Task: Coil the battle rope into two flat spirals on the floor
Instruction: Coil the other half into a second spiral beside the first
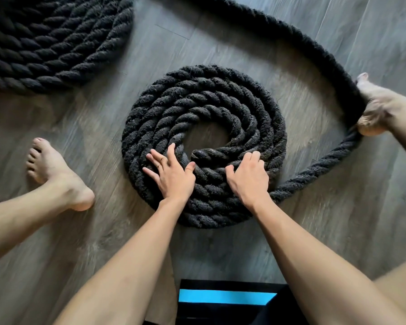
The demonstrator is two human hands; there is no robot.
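Left hand point(171, 177) fingers spread flat on the spiral point(204, 95); right hand point(249, 179) fingers hook a turn — the tail point(314, 170) against a foot point(375, 106) may snag, buckling it.

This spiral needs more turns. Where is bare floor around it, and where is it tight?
Widest bare floor: right of the small spiral, inside the arc of the loose rope. Also open: between it and the left foot, and nearer, between the forearms. Tight: upper left, toward the big spiral, and lower right, where the rope feeds in.
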